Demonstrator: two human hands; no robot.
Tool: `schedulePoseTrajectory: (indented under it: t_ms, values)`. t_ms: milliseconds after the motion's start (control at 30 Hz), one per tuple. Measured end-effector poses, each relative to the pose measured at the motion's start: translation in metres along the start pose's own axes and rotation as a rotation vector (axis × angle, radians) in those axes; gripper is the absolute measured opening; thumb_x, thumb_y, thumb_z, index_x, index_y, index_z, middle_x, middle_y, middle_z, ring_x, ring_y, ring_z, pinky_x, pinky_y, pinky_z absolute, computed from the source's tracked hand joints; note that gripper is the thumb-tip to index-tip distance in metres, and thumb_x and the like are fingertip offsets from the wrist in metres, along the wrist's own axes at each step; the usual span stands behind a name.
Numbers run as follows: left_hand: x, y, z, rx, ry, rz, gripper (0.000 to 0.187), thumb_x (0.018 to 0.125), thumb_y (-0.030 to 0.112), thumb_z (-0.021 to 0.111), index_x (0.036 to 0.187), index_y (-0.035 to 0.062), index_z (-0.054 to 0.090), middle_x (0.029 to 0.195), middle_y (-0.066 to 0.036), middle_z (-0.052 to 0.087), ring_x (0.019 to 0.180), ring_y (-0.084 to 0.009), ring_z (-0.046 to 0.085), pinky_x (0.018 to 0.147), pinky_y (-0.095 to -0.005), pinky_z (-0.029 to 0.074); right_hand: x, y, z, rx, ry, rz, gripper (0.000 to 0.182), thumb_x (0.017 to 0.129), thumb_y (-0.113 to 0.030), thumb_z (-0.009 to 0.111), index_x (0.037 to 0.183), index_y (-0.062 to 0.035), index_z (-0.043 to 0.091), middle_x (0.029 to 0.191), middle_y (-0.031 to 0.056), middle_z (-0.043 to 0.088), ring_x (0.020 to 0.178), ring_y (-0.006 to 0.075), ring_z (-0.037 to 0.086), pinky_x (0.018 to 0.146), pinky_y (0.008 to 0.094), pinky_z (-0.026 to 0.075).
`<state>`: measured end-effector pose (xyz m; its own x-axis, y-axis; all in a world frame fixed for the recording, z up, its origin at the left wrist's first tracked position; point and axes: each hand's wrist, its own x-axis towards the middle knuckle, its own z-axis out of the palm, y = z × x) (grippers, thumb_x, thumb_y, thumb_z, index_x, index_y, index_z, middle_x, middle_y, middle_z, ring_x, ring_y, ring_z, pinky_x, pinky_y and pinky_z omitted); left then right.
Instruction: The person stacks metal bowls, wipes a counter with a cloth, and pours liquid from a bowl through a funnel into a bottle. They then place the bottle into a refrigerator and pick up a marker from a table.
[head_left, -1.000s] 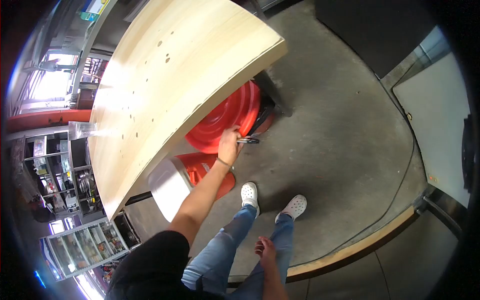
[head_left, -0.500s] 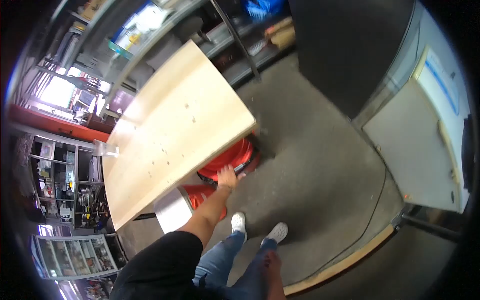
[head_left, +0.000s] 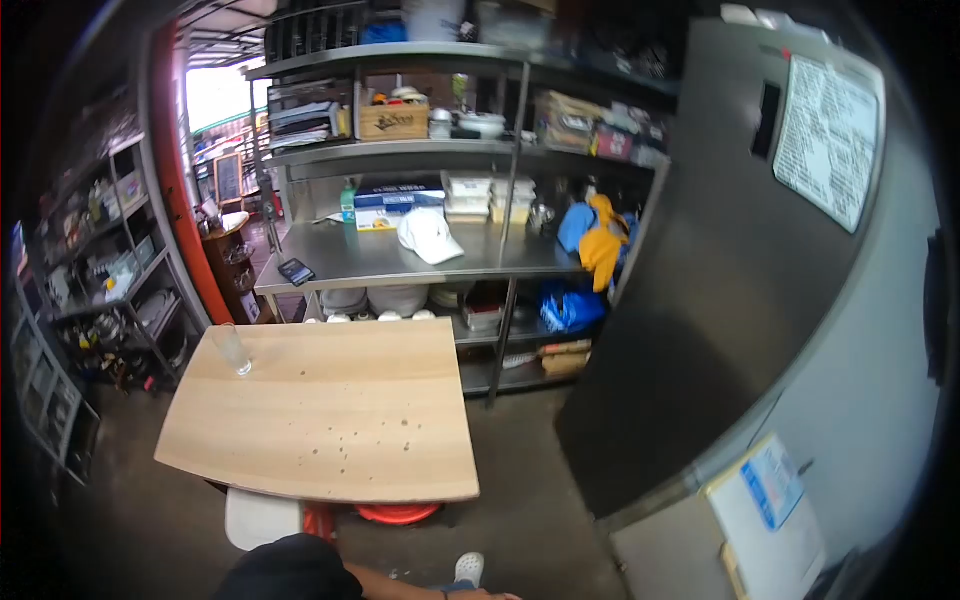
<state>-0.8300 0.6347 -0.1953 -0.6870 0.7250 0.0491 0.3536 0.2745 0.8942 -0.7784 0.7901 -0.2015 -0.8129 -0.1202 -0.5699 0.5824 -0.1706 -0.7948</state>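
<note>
My left hand [head_left: 484, 595] shows only as a sliver at the bottom edge, past a wristband, and its fingers are cut off. A white perforated shoe [head_left: 469, 569] is just above it. My right hand is out of view. In front stands a light wooden table [head_left: 330, 400] with dark spots on its top and a clear glass [head_left: 235, 352] at its back left. Under its front edge are a red round stool [head_left: 400, 513] and a white seat [head_left: 262, 518].
Behind the table, a steel shelf unit [head_left: 370, 262] holds a white cap [head_left: 430, 237], a phone [head_left: 296, 271], boxes, containers and orange and blue cloths. A tall dark steel cabinet [head_left: 700, 270] stands right. More shelves [head_left: 120, 270] line the left. A clipboard [head_left: 775, 515] is lower right.
The view has turned upright and lifted toward the shelves. My left hand, earlier spread over the red stool, is now at the bottom edge, mostly out of frame.
</note>
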Motion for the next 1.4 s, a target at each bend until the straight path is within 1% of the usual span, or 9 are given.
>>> schedulePoseTrajectory:
  t_ms: [100,167,200,300,567,733,833,1033,1400]
  values:
    - [0.034,-0.023,-0.051,-0.112,0.069,-0.048,0.057,0.09,0.045,0.034,0.137,0.0141,0.023,0.129,-0.019,0.041,0.113,-0.0302,0.046,0.094,-0.038,0.036,0.077,-0.052,0.014,-0.212,-0.003,-0.197,0.05,0.087,-0.039,0.051,0.121,-0.002,0.043,0.121,0.0174,0.046,0.111,0.0284,0.043,0.092,0.0381,0.035]
    - [0.059,-0.058,-0.079,0.094,0.389,0.078,0.037,0.091,0.038,0.04,0.105,0.005,0.047,0.075,-0.015,0.058,0.069,-0.0341,0.057,0.065,-0.0392,0.047,0.124,-0.093,0.02,-0.454,0.037,-0.417,0.049,0.087,-0.038,0.052,0.117,-0.0005,0.046,0.118,0.0189,0.048,0.108,0.0304,0.045,0.09,0.0381,0.036]
    - [0.072,-0.057,-0.101,0.098,0.417,0.093,0.037,0.091,0.038,0.04,0.105,0.005,0.047,0.075,-0.015,0.058,0.069,-0.0341,0.057,0.065,-0.0392,0.047,0.115,-0.138,0.036,-0.816,0.155,-0.686,0.045,0.087,-0.038,0.051,0.109,0.0015,0.049,0.103,0.0209,0.054,0.095,0.0331,0.051,0.081,0.0386,0.04]
    - [0.09,-0.007,-0.181,-0.151,0.275,-0.344,0.036,0.091,0.035,0.045,0.113,0.0068,0.045,0.086,-0.014,0.06,0.078,-0.029,0.061,0.072,-0.0349,0.048,0.12,-0.236,0.057,-0.874,-0.088,-0.592,0.046,0.087,-0.037,0.05,0.107,0.0037,0.05,0.102,0.0241,0.055,0.093,0.0344,0.052,0.077,0.0401,0.04]
    - [0.152,-0.003,-0.261,0.076,0.537,-0.263,0.031,0.087,0.033,0.052,0.101,0.0054,0.055,0.092,-0.011,0.058,0.08,-0.0234,0.058,0.071,-0.0312,0.047,0.191,-0.353,0.073,-0.714,-0.41,-0.545,0.034,0.087,-0.032,0.051,0.082,0.0012,0.06,0.076,0.009,0.06,0.065,0.014,0.055,0.057,0.0304,0.043]
    - [0.156,-0.039,-0.291,0.091,0.731,-0.349,0.026,0.085,0.027,0.055,0.102,0.0077,0.06,0.088,-0.009,0.058,0.08,-0.0212,0.06,0.072,-0.0289,0.048,0.269,-0.372,0.093,-0.392,-0.573,-0.317,0.015,0.083,-0.013,0.059,0.094,-0.0046,0.053,0.062,-0.0031,0.048,0.054,0.0046,0.043,0.046,0.0204,0.035]
    - [0.152,-0.05,-0.312,0.172,0.926,-0.483,0.018,0.082,0.022,0.058,0.09,0.0066,0.062,0.084,-0.009,0.06,0.076,-0.0222,0.06,0.069,-0.0303,0.048,0.34,-0.391,0.104,-0.504,-0.706,-0.356,0.02,0.085,-0.021,0.056,0.092,-0.0021,0.057,0.069,0.0045,0.058,0.059,0.0136,0.055,0.05,0.0262,0.043]
    - [0.142,-0.064,-0.325,0.16,1.243,-0.906,0.013,0.077,0.019,0.061,0.083,0.0078,0.062,0.078,-0.009,0.062,0.073,-0.0233,0.06,0.067,-0.0326,0.048,0.472,-0.49,0.181,-0.673,-1.049,-0.415,0.021,0.091,-0.021,0.048,0.098,-0.0027,0.054,0.074,0.0056,0.057,0.055,0.0089,0.054,0.048,0.021,0.044]
    - [0.108,-0.078,-0.293,-0.101,1.316,-1.268,0.016,0.076,0.025,0.061,0.081,0.0103,0.066,0.079,-0.008,0.065,0.074,-0.0243,0.062,0.071,-0.033,0.049,0.456,-0.683,0.48,-0.701,-0.839,-1.477,0.023,0.078,-0.015,0.062,0.096,-0.0031,0.055,0.067,0.009,0.057,0.053,0.0154,0.052,0.051,0.0293,0.042]
